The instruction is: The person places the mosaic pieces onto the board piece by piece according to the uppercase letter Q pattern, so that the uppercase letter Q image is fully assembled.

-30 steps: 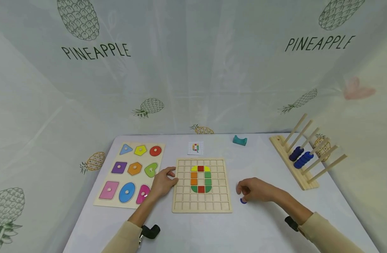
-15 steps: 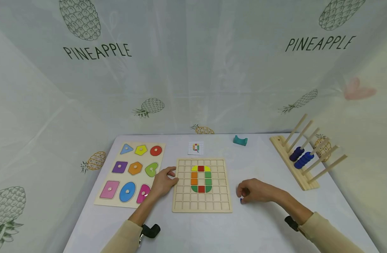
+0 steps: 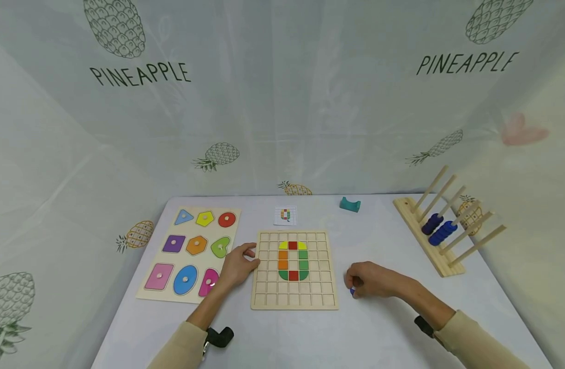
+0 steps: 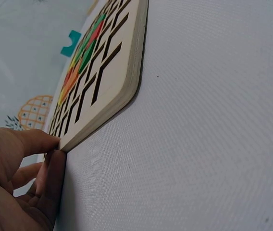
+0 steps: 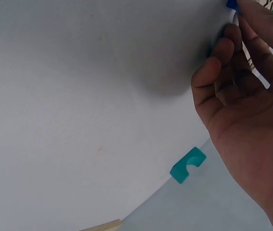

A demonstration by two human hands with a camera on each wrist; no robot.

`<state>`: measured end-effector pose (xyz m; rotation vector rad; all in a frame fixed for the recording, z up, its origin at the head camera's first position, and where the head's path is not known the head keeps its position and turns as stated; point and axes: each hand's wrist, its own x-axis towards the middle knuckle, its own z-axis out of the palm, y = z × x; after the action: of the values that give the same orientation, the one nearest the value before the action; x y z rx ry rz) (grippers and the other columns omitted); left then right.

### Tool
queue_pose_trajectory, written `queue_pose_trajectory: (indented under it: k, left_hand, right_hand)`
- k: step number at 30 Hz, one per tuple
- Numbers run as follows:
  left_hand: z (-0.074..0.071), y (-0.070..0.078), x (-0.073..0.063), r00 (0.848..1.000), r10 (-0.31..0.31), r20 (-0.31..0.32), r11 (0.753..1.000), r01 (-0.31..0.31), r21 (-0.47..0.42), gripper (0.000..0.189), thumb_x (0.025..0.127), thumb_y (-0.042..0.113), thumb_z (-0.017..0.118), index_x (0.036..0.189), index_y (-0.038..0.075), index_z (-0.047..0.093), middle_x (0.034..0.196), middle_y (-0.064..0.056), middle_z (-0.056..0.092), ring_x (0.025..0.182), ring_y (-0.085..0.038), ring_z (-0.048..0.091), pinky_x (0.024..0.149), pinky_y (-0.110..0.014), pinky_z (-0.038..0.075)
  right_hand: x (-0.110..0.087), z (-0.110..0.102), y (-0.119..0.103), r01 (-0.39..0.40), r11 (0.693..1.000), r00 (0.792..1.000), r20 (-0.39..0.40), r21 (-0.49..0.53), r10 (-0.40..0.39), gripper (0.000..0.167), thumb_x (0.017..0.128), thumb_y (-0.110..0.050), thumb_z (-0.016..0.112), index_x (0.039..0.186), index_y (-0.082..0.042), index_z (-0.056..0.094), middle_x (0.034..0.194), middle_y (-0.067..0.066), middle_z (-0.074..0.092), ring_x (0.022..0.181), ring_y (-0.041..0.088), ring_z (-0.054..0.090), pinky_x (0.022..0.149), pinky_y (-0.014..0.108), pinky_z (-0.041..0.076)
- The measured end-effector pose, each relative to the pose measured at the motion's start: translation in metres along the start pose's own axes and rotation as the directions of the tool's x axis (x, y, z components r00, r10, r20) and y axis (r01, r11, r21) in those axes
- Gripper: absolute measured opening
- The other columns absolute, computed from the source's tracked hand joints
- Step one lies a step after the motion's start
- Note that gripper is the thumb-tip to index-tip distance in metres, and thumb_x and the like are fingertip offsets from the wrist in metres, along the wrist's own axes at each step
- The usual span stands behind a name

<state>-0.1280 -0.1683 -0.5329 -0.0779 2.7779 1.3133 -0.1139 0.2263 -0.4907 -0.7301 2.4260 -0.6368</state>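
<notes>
A square wooden grid board (image 3: 294,295) lies in mid-table, with red, yellow, orange and green tiles set in a ring on it. My left hand (image 3: 238,266) touches the board's left edge with thumb and fingertips, as the left wrist view also shows close up. To the right of the board, my right hand (image 3: 372,279) pinches a small blue piece (image 3: 352,290) between thumb and finger, low over the tabletop. In the right wrist view, only a bit of this blue piece (image 5: 231,4) shows at the top edge; the fingers cover the rest.
Left of the board lies a shape puzzle (image 3: 167,255) with knobbed pieces, partly under my left forearm. A small pattern card (image 3: 285,216) and a teal notched block (image 3: 350,205) are at the back. A wooden peg stand (image 3: 430,238) with blue beads stands at right.
The small blue piece, lying flat beside the right fingertips a second ago, is now tilted and pinched. My left hand and the board have stayed in place.
</notes>
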Motion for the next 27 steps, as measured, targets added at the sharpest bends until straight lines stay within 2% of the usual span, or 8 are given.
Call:
queue_pose_trajectory:
  k: [9,20,27]
  left_hand:
    - [0.0,0.0,-0.001,1.0,-0.002,0.001,1.0,0.002,-0.003,0.049,0.085,0.015,0.077,0.131,0.007,0.065,0.094,-0.002,0.066,0.065,-0.011,0.055,0.062,-0.028,0.045]
    - [-0.001,0.0,-0.002,1.0,-0.007,-0.001,1.0,0.007,-0.011,0.049,0.084,0.015,0.077,0.131,0.007,0.065,0.093,-0.002,0.065,0.066,-0.011,0.055,0.063,-0.028,0.045]
    - [-0.001,0.001,-0.001,1.0,-0.004,-0.002,1.0,0.004,-0.014,0.049,0.084,0.015,0.078,0.131,0.008,0.065,0.093,-0.002,0.065,0.065,-0.012,0.055,0.062,-0.028,0.045]
  right_hand:
    - [-0.001,0.001,-0.004,0.023,1.0,1.0,0.02,-0.011,-0.023,0.025,0.081,-0.008,0.082,0.086,-0.022,0.062,0.08,-0.009,0.058,0.075,0.007,0.052,0.067,0.025,0.044]
    - [0.001,0.001,-0.002,0.04,0.998,0.998,0.036,0.045,-0.042,0.021,0.084,-0.009,0.079,0.089,-0.022,0.064,0.079,-0.01,0.058,0.074,0.005,0.052,0.064,0.025,0.044]
    - [0.01,0.002,-0.009,0.132,0.983,0.99,0.027,0.128,-0.137,0.013,0.089,-0.009,0.073,0.093,-0.021,0.069,0.078,-0.01,0.059,0.074,0.002,0.053,0.065,0.022,0.044]
